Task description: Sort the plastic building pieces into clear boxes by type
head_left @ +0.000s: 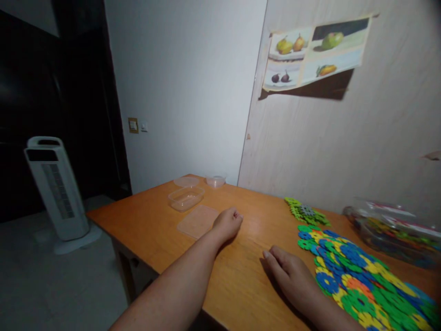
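My left hand [228, 223] rests on the orange wooden table [155, 230] with its fingers curled shut and nothing in it, right beside a flat clear lid [197, 221]. My right hand [289, 272] lies palm down on the table, fingers together, holding nothing. Just right of that hand spreads a heap of flat plastic flower-shaped pieces [358, 280] in blue, green, yellow and orange. A smaller pile of light green pieces [305, 212] lies farther back.
A clear rectangular container [186, 198], a round lid [186, 181] and a small round tub [215, 180] stand at the table's far left. A clear bag of coloured pieces [392, 230] lies at the right by the wall. A white tower fan [57, 188] stands on the floor.
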`<state>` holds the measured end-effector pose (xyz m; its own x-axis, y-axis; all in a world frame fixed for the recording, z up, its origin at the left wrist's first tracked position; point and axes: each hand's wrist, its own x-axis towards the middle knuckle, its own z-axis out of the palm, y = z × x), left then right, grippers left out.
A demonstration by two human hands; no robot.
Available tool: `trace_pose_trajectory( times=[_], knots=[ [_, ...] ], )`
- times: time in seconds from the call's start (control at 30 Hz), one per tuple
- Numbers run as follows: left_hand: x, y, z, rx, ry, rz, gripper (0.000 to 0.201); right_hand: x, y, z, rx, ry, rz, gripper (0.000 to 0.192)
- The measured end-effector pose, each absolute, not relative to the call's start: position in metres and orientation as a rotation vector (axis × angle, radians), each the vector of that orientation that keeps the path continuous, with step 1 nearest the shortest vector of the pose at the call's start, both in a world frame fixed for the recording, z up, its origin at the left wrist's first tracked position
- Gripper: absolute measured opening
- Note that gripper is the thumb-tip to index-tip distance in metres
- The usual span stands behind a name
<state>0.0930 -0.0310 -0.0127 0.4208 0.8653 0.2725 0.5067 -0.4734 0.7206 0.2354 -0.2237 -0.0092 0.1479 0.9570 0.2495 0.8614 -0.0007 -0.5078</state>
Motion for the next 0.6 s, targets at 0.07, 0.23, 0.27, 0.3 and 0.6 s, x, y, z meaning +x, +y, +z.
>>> trace_pose_trajectory(
  times=[0.07, 0.23, 0.27, 0.3, 0.6],
  knots=[
    [0.0926, -0.0316, -0.0133, 2.131, 1.181, 0.844, 0.021, 0.2369, -0.2242, -0.0105, -1.871, -1.754, 0.244, 0.042],
    [0.0928, -0.0340, -0.0133, 2.138, 1.232, 0.827, 0.020, 0.2394, -0.2264, -0.0115, -1.883, -1.777, 0.310, 0.041],
    [0.0928, -0.0345, -0.0134, 2.144, 1.239, 0.829, 0.020, 0.2400, -0.2265, -0.0114, -1.883, -1.783, 0.330, 0.041],
    [0.0928, -0.0349, -0.0137, 2.153, 1.244, 0.833, 0.021, 0.2405, -0.2265, -0.0112, -1.881, -1.791, 0.348, 0.040],
    [0.0922, -0.0352, -0.0169, 2.211, 1.296, 0.790, 0.024, 0.2429, -0.2245, -0.0109, -1.843, -1.803, 0.455, 0.037]
  ],
)
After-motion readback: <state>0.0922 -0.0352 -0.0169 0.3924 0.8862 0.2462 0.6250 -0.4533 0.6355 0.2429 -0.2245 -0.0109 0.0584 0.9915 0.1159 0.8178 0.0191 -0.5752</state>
